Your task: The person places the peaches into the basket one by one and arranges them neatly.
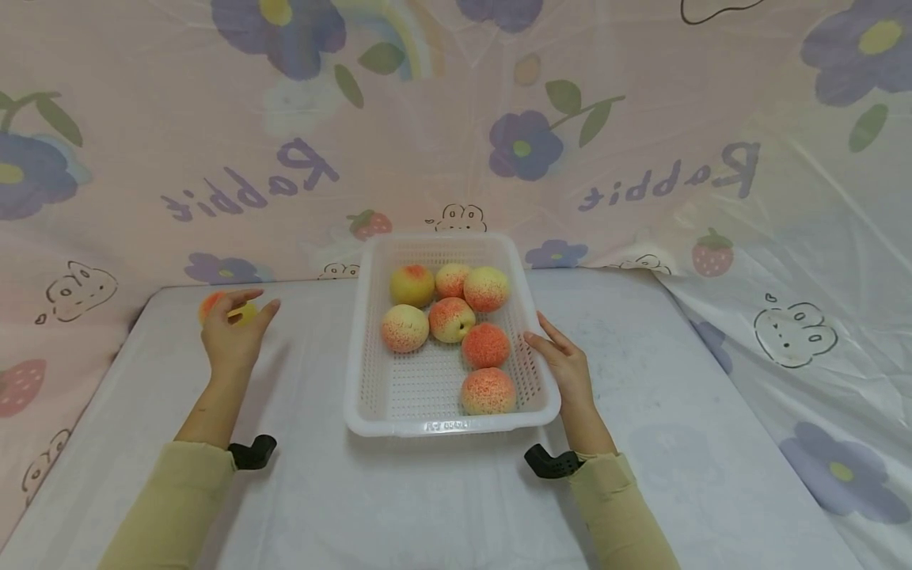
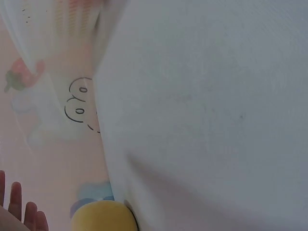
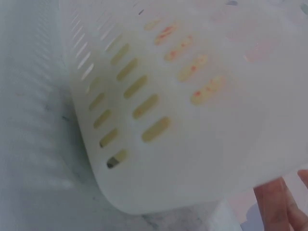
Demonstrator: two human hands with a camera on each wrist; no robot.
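Note:
At the table's left side, my left hand [image 1: 235, 336] is over a yellow-and-red peach [image 1: 245, 314], its thumb spread away from the fingers. The left wrist view shows that peach [image 2: 104, 216] apart from the visible fingers [image 2: 16, 204]. My right hand [image 1: 570, 372] holds the right rim of a white plastic basket [image 1: 445, 427], one digit over the rim and others along the outer wall. Several yellow and red peaches [image 1: 452, 320] lie in the basket. Through the slotted wall [image 3: 192, 159], peach colours show in the right wrist view.
A white cloth [image 1: 299, 499] covers the table. Behind it hangs a pink curtain [image 1: 427, 142] with flowers and rabbits, and it also drapes along both sides. A black wrist mount [image 1: 254, 453] is on the left forearm, another [image 1: 552, 461] on the right.

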